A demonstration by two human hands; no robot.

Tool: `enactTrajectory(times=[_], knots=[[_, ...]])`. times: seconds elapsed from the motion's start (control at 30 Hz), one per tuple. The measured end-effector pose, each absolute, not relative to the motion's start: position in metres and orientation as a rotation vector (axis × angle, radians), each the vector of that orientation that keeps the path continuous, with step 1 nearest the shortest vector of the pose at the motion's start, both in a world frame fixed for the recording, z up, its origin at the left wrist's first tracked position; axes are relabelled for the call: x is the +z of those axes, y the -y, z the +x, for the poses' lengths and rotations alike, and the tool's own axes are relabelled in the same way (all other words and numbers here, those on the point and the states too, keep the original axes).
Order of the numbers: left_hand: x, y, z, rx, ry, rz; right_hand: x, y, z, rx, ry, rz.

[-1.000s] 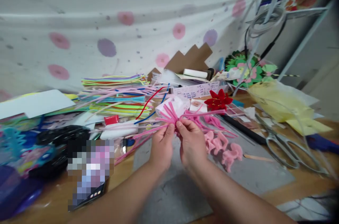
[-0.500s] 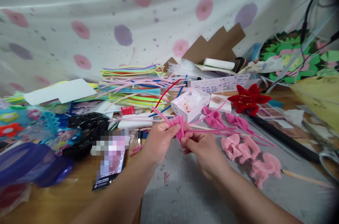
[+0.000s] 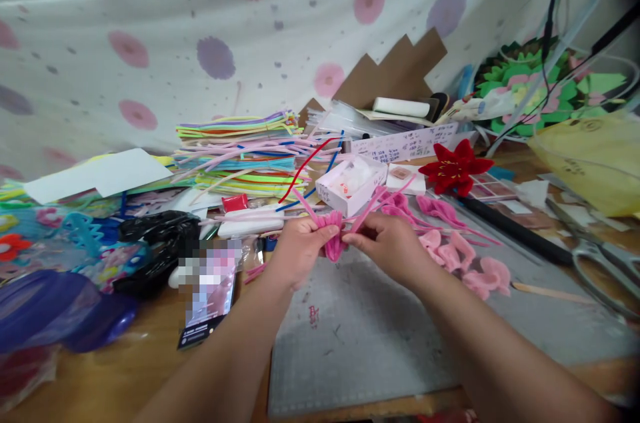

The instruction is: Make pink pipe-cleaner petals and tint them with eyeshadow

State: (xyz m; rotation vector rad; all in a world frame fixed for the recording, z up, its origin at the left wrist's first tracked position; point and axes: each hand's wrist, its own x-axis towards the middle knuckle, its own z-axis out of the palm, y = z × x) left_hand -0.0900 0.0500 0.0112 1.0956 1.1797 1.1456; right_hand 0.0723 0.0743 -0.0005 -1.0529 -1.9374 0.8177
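Note:
My left hand [image 3: 300, 246] is closed around a folded bundle of bright pink pipe cleaners [image 3: 332, 246], thumb pressed on top. From the right, my right hand [image 3: 387, 243] pinches a pink pipe cleaner strand [image 3: 367, 210] that slants up and away from the bundle. Its fingertips touch or nearly touch the bundle's right side; some are hidden. Just beyond the right hand lie dark pink pipe cleaner petals [image 3: 440, 210] with long stems. Paler pink curled pieces [image 3: 487, 275] rest by the right forearm.
Under my hands is a grey cutting mat [image 3: 350, 343]. Scissors [image 3: 600, 263], a black rod [image 3: 515, 233] and a red flower [image 3: 456, 168] lie at right. Behind stand a small white box [image 3: 350, 186] and stacked coloured pipe cleaners [image 3: 240, 156]. A black plastic bag [image 3: 160, 236] lies left.
My right hand has risen slightly and changed its grip; the strand near it now points up and away. The left hand keeps its hold on the bundle. The whole view has shifted a little.

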Motion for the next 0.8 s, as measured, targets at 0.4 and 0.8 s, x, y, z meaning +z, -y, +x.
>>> enactTrajectory(times=[0.4,0.8], knots=[[0.000,-0.048,-0.079,0.959,-1.022,1.017,0.004,-0.084,0.087,1.316,1.688,-0.907],[-0.008,-0.046,-0.074,0.816,-1.206,1.281,-0.005,-0.087,0.089,1.184,1.830,-0.985]])
